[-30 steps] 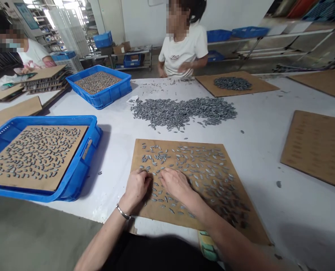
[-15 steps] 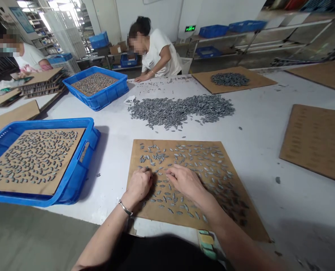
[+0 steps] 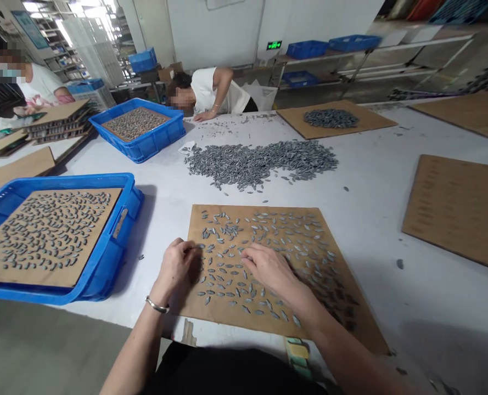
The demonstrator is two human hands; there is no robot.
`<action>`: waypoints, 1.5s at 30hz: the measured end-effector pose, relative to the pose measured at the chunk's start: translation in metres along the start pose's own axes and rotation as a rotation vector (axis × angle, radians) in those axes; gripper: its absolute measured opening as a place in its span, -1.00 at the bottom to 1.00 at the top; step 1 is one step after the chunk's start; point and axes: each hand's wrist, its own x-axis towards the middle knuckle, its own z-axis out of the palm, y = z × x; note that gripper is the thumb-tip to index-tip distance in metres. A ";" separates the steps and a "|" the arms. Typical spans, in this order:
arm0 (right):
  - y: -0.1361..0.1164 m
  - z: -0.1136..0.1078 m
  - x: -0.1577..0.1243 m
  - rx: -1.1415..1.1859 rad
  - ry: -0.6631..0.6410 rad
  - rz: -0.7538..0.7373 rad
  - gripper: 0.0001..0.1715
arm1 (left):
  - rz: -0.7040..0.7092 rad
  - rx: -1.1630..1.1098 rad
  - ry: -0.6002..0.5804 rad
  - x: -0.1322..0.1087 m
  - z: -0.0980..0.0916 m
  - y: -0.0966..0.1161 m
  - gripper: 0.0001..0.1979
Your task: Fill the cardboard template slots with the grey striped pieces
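Note:
A brown board (image 3: 305, 323) lies before me, spread with small grey spindle-shaped pieces (image 3: 223, 266), mostly apart in loose rows. Near its upper left they crowd and overlap. My left hand (image 3: 178, 264) is at the board's left edge, thumb and fingers pinched together beside one piece. Over the middle of the board, my right hand (image 3: 268, 267) also has its fingertips pinched, close to the pieces. Whether either pinch holds a piece is too small to tell. Beyond the board lies a large heap of the same grey pieces (image 3: 260, 162) on the white table (image 3: 165, 192).
At left, a blue crate (image 3: 124, 219) holds a board of grey pieces; another blue crate (image 3: 161, 134) stands behind it. More boards (image 3: 453, 208) lie at right, one farther back (image 3: 375, 122) bearing a small heap. A co-worker (image 3: 214, 93) leans low over the far edge; another person (image 3: 41, 82) is at far left.
My left hand has moved left, from over the pieces to the board's edge. My right hand stays nearly in place. The co-worker opposite has bent down lower.

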 end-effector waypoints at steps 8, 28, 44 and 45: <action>-0.025 -0.002 0.025 -0.144 -0.097 -0.063 -0.74 | -0.062 0.050 0.031 -0.008 -0.015 -0.024 -0.79; -0.044 0.005 0.045 -0.197 -0.193 -0.149 -0.68 | 0.135 0.271 -0.213 0.019 0.039 0.010 -0.78; -0.009 0.010 0.033 -0.066 -0.011 -0.072 -0.68 | -0.060 0.213 -0.256 0.021 0.025 0.024 -0.85; -0.014 0.009 0.035 -0.091 -0.027 -0.081 -0.68 | -0.065 0.208 -0.256 0.021 0.025 0.024 -0.85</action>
